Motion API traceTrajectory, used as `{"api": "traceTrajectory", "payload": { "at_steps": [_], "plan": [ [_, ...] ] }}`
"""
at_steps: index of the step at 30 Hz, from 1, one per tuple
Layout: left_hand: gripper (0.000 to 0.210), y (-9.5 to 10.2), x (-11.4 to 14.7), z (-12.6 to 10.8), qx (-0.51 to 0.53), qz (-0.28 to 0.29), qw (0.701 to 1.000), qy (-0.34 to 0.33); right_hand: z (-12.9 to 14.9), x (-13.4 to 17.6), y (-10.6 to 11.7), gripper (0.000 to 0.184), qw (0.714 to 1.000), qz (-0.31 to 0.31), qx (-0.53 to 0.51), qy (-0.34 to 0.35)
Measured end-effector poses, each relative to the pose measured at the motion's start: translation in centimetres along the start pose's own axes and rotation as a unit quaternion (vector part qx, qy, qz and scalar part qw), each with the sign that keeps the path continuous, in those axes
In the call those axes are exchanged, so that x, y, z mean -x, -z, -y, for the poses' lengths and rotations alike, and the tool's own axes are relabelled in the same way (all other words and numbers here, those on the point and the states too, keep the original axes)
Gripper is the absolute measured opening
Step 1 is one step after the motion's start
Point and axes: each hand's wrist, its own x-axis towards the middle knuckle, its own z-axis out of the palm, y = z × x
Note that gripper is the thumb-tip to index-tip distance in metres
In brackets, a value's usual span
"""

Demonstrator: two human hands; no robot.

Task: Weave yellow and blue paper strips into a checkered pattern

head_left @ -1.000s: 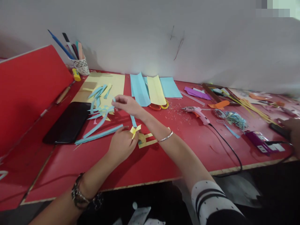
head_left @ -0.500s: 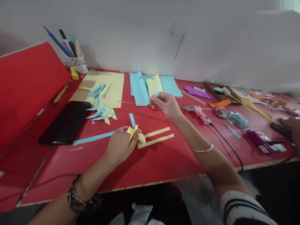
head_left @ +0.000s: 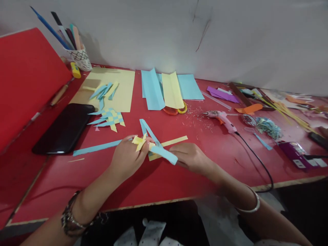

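My left hand pinches a small weave of yellow and blue paper strips on the table, with folded yellow ends rising at its fingertips. From the weave a long blue strip runs out to the left. Another blue paper strip is bent over and slants toward the front right. At its tip, the fingers of my right hand are closed together, seemingly on that strip. Yellow paper strips extend right, partly under the blue strip and hand. A finished-looking woven paper fish lies behind my left hand.
A black phone lies left, beside a yellow sheet with cut strips. Folded blue and yellow paper covers part of the scissors. A pink glue gun and purple power strip sit right; another person's hand is at the edge.
My right hand has come down from above the weave to the table on its right. A blue strip now lies bent across toward it. My left hand keeps its hold.
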Motion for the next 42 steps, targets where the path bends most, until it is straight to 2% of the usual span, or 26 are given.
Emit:
{"api": "traceTrajectory", "payload": {
  "at_steps": [5, 8, 10, 14, 16, 19, 24, 29, 34, 39, 42],
  "plan": [
    [0.042, -0.2, 0.0, 0.2, -0.019, 0.006, 1.0, 0.006, 1.0, -0.3, 0.5, 0.022, 0.995, 0.052, 0.066, 0.056],
    [0.043, -0.3, 0.2, 0.4, -0.017, 0.006, 1.0, 0.022, 1.2, -0.3, 0.3, 0.022, 0.99, 0.057, 0.106, 0.079],
    [0.042, -0.4, 0.2, 0.4, 0.0, 0.012, 1.0, 0.022, 1.4, -0.2, 0.1, 0.021, 0.987, 0.062, 0.118, 0.086],
    [0.037, -0.1, 0.1, 0.3, 0.019, 0.024, 0.999, -0.028, 1.7, -0.1, 0.0, 0.021, 0.985, 0.082, 0.129, 0.08],
    [0.035, 0.1, 0.0, 0.2, 0.018, 0.034, 0.999, -0.024, 2.0, 0.0, 0.0, 0.021, 0.985, 0.087, 0.132, 0.072],
    [0.03, 0.0, -0.1, 0.1, 0.027, 0.055, 0.998, 0.008, 2.3, 0.2, 0.0, 0.023, 0.985, 0.091, 0.139, 0.055],
    [0.02, -0.4, -0.1, 0.3, 0.024, 0.074, 0.997, 0.018, 2.8, 0.6, -0.4, 0.025, 0.984, 0.089, 0.156, 0.017],
    [0.016, -0.7, -0.2, 0.4, -0.003, 0.098, 0.995, -0.016, 3.5, 1.2, -0.8, 0.023, 0.984, 0.071, 0.163, -0.029],
    [0.025, -1.1, -0.1, 0.7, -0.044, 0.11, 0.99, -0.07, 4.1, 1.8, -0.8, 0.024, 0.982, 0.094, 0.137, -0.089],
    [0.024, -1.4, -0.2, 1.0, -0.035, 0.097, 0.991, -0.086, 2.9, 1.4, 0.4, 0.027, 0.982, 0.054, 0.063, -0.17],
    [0.02, -1.4, -0.2, 0.9, -0.034, 0.098, 0.991, -0.081, 1.4, 0.5, 1.1, 0.024, 0.975, 0.081, 0.07, -0.195]
  ]
}}
